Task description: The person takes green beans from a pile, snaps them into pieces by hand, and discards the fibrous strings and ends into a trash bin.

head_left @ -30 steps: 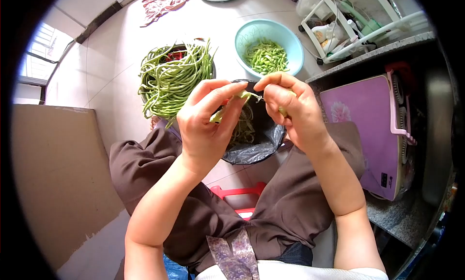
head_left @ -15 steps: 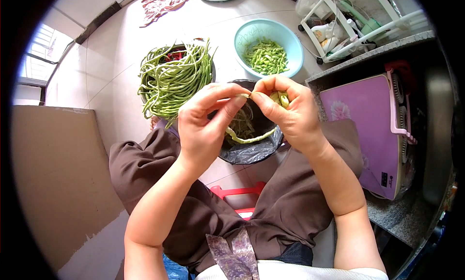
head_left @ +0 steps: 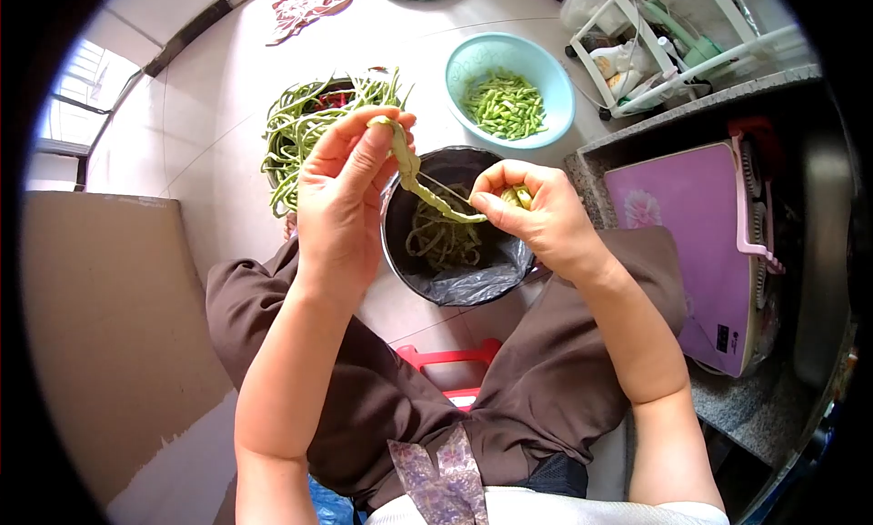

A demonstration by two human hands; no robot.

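A pale green long bean (head_left: 408,166) is pinched near its upper end between the thumb and fingers of my left hand (head_left: 346,193). It slants down to the right, its lower end by my right fingertips. My right hand (head_left: 541,211) is closed, with a thin string (head_left: 444,186) stretched from the bean to its thumb and forefinger. Short bean pieces (head_left: 519,196) sit within its curled fingers. Below both hands stands a black bag-lined bin (head_left: 473,284) holding stringy scraps (head_left: 441,239). Behind my left hand is a heap of long beans (head_left: 289,134), partly hidden.
A light blue basin (head_left: 456,70) with cut bean pieces (head_left: 505,104) stands beyond the bin. On the right are a white rack (head_left: 637,43) and a purple panel (head_left: 682,252) under a stone shelf. Cardboard (head_left: 109,298) stands left; a red stool (head_left: 455,357) lies between my knees.
My left hand has moved up and left with the bean, away from my right hand, which has dropped slightly. The string between bean and right fingers now shows stretched, and more of the bin is visible.
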